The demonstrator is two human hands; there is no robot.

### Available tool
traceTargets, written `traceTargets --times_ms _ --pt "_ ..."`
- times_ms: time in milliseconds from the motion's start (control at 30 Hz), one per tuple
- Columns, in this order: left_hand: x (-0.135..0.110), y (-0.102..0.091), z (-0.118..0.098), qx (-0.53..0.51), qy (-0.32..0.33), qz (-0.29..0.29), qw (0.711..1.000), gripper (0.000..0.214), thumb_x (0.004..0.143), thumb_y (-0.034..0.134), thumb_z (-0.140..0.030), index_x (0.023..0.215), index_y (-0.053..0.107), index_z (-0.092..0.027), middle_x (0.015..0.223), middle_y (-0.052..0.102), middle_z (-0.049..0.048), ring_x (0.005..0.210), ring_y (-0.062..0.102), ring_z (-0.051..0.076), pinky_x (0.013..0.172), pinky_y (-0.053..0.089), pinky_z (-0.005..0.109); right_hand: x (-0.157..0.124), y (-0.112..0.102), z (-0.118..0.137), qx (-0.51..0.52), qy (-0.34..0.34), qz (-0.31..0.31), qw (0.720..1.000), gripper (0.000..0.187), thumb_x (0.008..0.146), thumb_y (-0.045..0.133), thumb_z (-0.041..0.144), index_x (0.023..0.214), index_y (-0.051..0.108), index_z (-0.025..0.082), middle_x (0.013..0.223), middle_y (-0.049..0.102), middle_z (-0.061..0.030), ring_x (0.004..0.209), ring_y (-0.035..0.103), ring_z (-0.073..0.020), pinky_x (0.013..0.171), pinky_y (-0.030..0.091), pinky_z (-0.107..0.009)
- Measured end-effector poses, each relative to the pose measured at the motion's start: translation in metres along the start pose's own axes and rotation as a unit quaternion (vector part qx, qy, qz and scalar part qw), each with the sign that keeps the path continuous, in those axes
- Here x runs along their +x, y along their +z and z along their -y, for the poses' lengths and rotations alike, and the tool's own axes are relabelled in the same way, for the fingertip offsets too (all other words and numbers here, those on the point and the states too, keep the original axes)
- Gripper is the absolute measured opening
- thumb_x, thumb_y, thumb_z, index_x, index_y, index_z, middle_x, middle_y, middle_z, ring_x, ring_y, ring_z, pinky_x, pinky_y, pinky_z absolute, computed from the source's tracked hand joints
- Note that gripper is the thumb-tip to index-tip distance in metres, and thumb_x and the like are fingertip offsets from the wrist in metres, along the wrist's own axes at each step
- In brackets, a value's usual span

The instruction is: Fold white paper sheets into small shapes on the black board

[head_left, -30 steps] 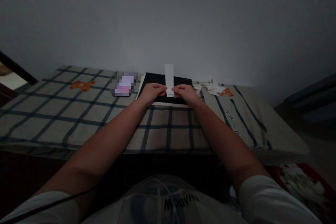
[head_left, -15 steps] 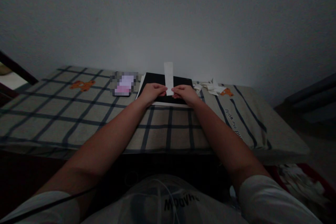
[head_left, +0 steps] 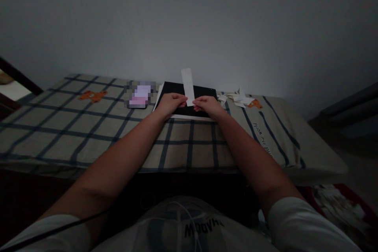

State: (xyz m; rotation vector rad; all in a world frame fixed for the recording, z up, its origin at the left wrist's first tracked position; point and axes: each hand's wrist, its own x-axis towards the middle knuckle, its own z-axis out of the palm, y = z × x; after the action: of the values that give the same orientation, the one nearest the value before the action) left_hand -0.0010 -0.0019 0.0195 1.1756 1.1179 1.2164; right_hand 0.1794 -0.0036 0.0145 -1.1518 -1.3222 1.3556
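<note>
A narrow strip of white paper [head_left: 188, 85] stands up between my hands, its top leaning a little left. My left hand [head_left: 173, 103] pinches the strip's lower left edge between thumb and fingertips. At the lower right edge, my right hand [head_left: 208, 104] pinches it in the same way. Beneath both hands lies a flat black notebook or folder [head_left: 174, 88] with white sheets showing along its left and front edges. Just right of it rests a small heap of folded white paper pieces [head_left: 239, 97].
A checked cloth [head_left: 118, 134] with bear prints covers the low surface, which runs along a grey wall [head_left: 189, 19]. To the left lies a phone [head_left: 139, 95] with a lit, blurred screen. A red container [head_left: 339, 204] holding pale bits sits below at the right.
The paper strip's top has tilted to the left, from nearly upright. Both hands stay in almost the same place, still pinching its lower end.
</note>
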Motion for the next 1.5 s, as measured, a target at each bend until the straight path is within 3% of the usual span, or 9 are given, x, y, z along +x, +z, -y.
traceTargets --times_ms 200,400,567,700,867,1100,1200,1367,1500 --pt "0.003 -0.002 0.003 0.001 0.008 -0.010 1.000 0.012 0.068 0.080 -0.018 0.071 0.070 -0.012 0.066 0.069 0.0027 0.058 0.061 0.009 0.070 0.054 0.025 -0.001 -0.001 0.001 0.010 0.006 0.015 1.000 0.009 0.076 0.073 0.008 0.075 0.067 0.014 0.064 0.068 -0.0019 0.061 0.064 -0.0104 0.061 0.055 -0.022" --pt "-0.002 -0.002 0.000 0.052 -0.007 0.046 0.998 0.015 0.067 0.082 -0.021 0.066 0.069 -0.013 0.061 0.067 0.0029 0.054 0.059 0.009 0.063 0.053 0.024 0.003 -0.003 0.000 -0.004 -0.048 -0.023 0.999 0.014 0.075 0.076 0.022 0.085 0.067 0.016 0.070 0.068 -0.0004 0.062 0.063 -0.0096 0.063 0.055 -0.023" --pt "-0.006 0.000 -0.002 0.079 -0.030 0.099 0.991 0.013 0.071 0.078 -0.021 0.067 0.068 -0.014 0.062 0.067 0.0028 0.054 0.059 0.008 0.056 0.049 0.020 0.006 -0.004 0.000 0.009 -0.061 -0.029 0.998 0.017 0.072 0.078 0.027 0.075 0.065 0.016 0.064 0.064 0.0023 0.058 0.060 -0.0088 0.061 0.054 -0.023" --pt "-0.002 -0.002 -0.002 0.017 0.004 0.065 0.998 0.015 0.071 0.078 -0.024 0.078 0.071 -0.014 0.070 0.070 0.0025 0.056 0.060 0.007 0.060 0.052 0.021 0.004 -0.003 0.000 0.016 -0.046 -0.005 0.999 0.018 0.069 0.080 0.028 0.074 0.067 0.016 0.066 0.067 0.0006 0.061 0.061 -0.0101 0.064 0.055 -0.025" --pt "-0.002 -0.001 -0.002 0.029 0.029 0.021 0.999 0.017 0.067 0.081 -0.025 0.071 0.070 -0.013 0.065 0.068 0.0020 0.058 0.059 0.009 0.064 0.053 0.024 0.005 -0.003 -0.002 -0.011 -0.079 -0.034 0.996 0.018 0.073 0.076 0.025 0.088 0.070 0.016 0.072 0.070 -0.0015 0.063 0.063 -0.0110 0.063 0.055 -0.026" --pt "-0.004 0.000 0.001 0.021 0.043 0.058 0.997 0.028 0.063 0.085 -0.034 0.073 0.069 -0.014 0.072 0.070 0.0036 0.065 0.063 0.012 0.076 0.056 0.031 0.006 -0.005 -0.003 -0.052 -0.125 -0.039 0.990 0.022 0.075 0.075 0.030 0.090 0.073 0.014 0.077 0.072 -0.0052 0.066 0.066 -0.0138 0.064 0.057 -0.030" --pt "-0.003 -0.001 0.003 0.000 0.044 0.094 0.995 0.032 0.063 0.086 -0.036 0.080 0.069 -0.014 0.082 0.072 0.0050 0.078 0.068 0.015 0.085 0.055 0.035 0.005 -0.004 -0.004 -0.030 -0.117 -0.023 0.992 0.026 0.073 0.077 0.033 0.091 0.073 0.015 0.080 0.073 -0.0046 0.068 0.067 -0.0140 0.064 0.058 -0.029" --pt "-0.003 -0.001 0.006 -0.052 0.054 0.167 0.983 0.052 0.067 0.084 -0.030 0.113 0.064 -0.015 0.113 0.070 0.0112 0.101 0.068 0.022 0.096 0.051 0.042 0.003 -0.001 -0.002 0.020 -0.087 0.012 0.996 0.030 0.070 0.079 0.038 0.090 0.072 0.017 0.080 0.074 -0.0037 0.068 0.067 -0.0133 0.063 0.059 -0.027" --pt "-0.001 -0.002 0.008 -0.052 0.085 0.191 0.977 0.063 0.065 0.084 -0.027 0.122 0.060 -0.015 0.109 0.071 0.0112 0.100 0.067 0.022 0.097 0.049 0.043 0.001 -0.001 0.000 0.012 -0.073 0.016 0.997 0.028 0.068 0.081 0.040 0.080 0.070 0.017 0.076 0.072 -0.0028 0.067 0.066 -0.0123 0.062 0.058 -0.025"
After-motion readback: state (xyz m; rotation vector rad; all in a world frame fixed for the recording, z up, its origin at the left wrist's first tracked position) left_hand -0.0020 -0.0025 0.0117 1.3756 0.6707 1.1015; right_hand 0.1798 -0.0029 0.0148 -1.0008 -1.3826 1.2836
